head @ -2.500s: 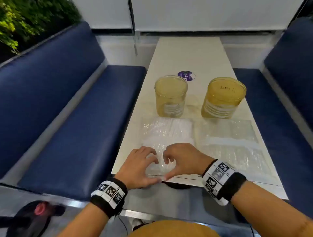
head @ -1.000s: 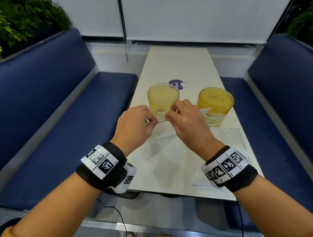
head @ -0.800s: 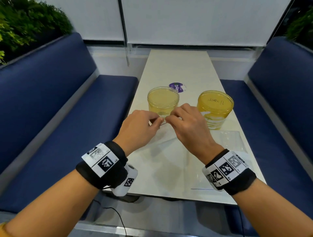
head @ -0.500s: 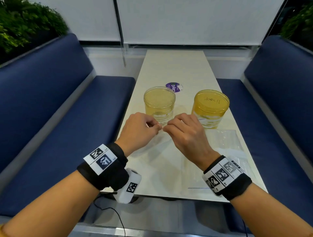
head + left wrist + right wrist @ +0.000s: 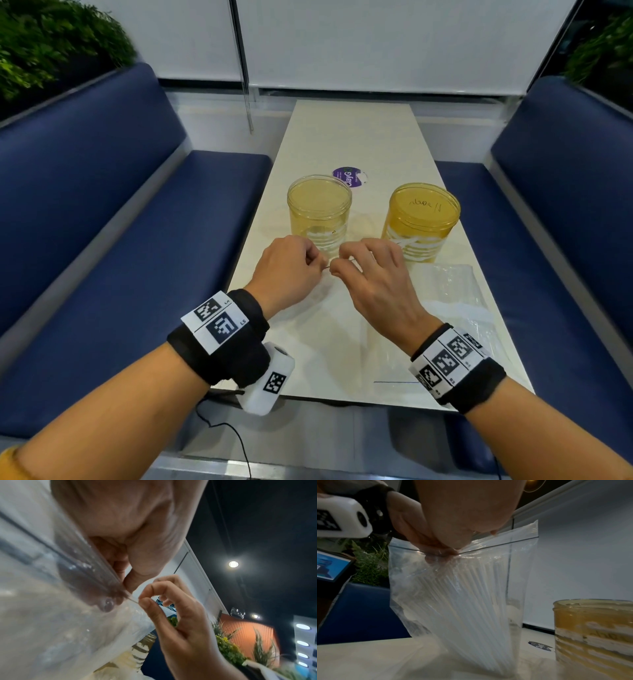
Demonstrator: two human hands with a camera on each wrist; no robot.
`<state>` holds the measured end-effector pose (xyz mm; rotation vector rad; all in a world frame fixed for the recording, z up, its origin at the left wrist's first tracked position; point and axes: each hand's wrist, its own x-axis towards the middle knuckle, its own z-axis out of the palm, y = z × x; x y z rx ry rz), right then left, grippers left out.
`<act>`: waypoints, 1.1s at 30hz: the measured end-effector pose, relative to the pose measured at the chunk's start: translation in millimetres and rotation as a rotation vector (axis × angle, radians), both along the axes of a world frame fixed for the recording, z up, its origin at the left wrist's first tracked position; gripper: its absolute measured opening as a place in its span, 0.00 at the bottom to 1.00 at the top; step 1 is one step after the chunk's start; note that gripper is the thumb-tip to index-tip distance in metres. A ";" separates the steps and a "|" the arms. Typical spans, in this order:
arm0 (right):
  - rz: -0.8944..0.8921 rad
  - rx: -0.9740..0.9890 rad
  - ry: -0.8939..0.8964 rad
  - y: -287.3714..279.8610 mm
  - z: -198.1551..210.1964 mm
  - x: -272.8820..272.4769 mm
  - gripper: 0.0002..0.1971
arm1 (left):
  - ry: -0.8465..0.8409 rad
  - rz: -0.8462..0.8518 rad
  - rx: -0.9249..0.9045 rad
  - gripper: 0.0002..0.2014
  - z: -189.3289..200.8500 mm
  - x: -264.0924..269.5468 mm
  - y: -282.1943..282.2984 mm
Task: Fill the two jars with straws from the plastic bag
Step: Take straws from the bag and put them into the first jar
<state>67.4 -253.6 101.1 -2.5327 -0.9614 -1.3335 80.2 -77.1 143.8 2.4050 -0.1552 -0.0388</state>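
Observation:
A clear zip bag full of white straws hangs upright just above the table, in front of two yellow jars. The left jar and the right jar stand open and hold no straws. My left hand and right hand meet at the bag's top edge. Each pinches the strip by the zip seal between thumb and forefinger. The left wrist view shows both pinches, the left thumb and the right fingers. From the head view my hands hide most of the bag.
A second clear plastic bag lies flat on the white table at the right. A purple sticker sits behind the left jar. Blue benches flank the narrow table. One yellow jar stands close to the bag's right.
The bag lay flat under both hands; now it is lifted upright and pinched at the top. In the last second the hands have sunk slightly, fingertips staying together.

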 end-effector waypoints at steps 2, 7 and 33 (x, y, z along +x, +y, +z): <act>-0.007 -0.038 -0.021 -3.4 0.1 2.9 0.05 | 0.026 -0.082 -0.009 0.08 -0.3 -1.7 0.1; 0.001 -0.089 -0.019 -4.3 -2.7 6.0 0.08 | 0.010 -0.091 0.017 0.07 0.3 -0.9 0.1; -0.689 -0.102 0.488 -18.9 28.8 -4.4 0.27 | -0.228 -0.037 0.218 0.19 25.6 14.3 -5.6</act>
